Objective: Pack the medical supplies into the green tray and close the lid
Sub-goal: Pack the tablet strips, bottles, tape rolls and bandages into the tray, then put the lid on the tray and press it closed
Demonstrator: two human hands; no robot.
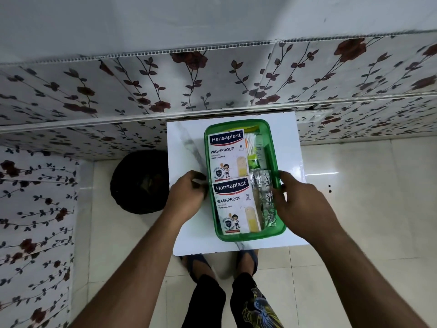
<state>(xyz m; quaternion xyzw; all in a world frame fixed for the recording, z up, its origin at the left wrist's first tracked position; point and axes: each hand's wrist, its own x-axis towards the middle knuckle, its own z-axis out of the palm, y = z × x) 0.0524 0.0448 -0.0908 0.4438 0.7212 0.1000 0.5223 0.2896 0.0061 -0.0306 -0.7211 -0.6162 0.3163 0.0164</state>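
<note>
The green tray [250, 236] stands on a small white table [186, 143]. Inside it two Hansaplast boxes lie end to end along the left side, one farther [227, 152] and one nearer [234, 204]. Cotton swabs [250, 143] and a green sachet [254, 159] fill the far right part, and silver foil strips [266, 195] lie at the near right. My left hand [186, 195] has its fingers curled against the tray's left rim. My right hand [300, 202] grips the right rim, thumb over the edge. I cannot tell whether a clear lid covers the tray.
A round black bin [139, 181] sits on the tiled floor left of the table. A flower-patterned wall [212, 86] rises right behind the table. My feet in sandals [246, 259] stand at the table's near edge.
</note>
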